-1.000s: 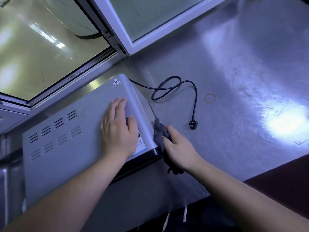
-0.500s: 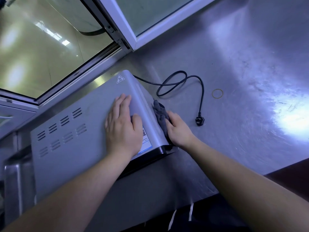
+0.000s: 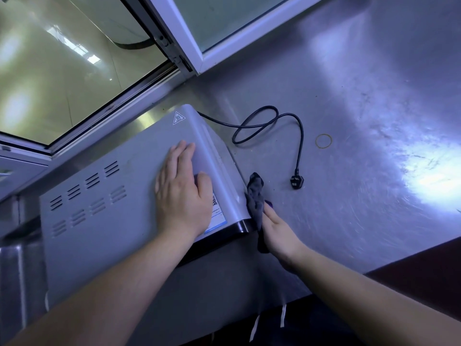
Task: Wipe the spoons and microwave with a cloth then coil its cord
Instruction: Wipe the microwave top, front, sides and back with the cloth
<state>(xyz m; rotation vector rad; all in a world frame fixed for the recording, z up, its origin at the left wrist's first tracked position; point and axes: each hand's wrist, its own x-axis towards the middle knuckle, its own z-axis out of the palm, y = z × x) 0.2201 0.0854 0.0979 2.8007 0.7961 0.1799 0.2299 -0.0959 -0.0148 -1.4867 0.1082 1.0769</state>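
A grey microwave (image 3: pixel 104 221) with vent slots stands on the steel counter. My left hand (image 3: pixel 183 193) lies flat on its top near the right edge, fingers straight. My right hand (image 3: pixel 279 231) holds a dark grey cloth (image 3: pixel 257 198) against the microwave's right side, near the black front trim. The black cord (image 3: pixel 269 121) runs from the microwave's back corner, loops once on the counter and ends in a plug (image 3: pixel 297 182). No spoons are in view.
A steel counter (image 3: pixel 361 108) stretches to the right, with a rubber band (image 3: pixel 323 140) lying beyond the cord. A white-framed window (image 3: pixel 189 46) stands open behind the microwave. The counter's front edge runs at the lower right.
My right hand has slid the cloth back toward the front of the microwave's side. The left hand has stayed flat on the top.
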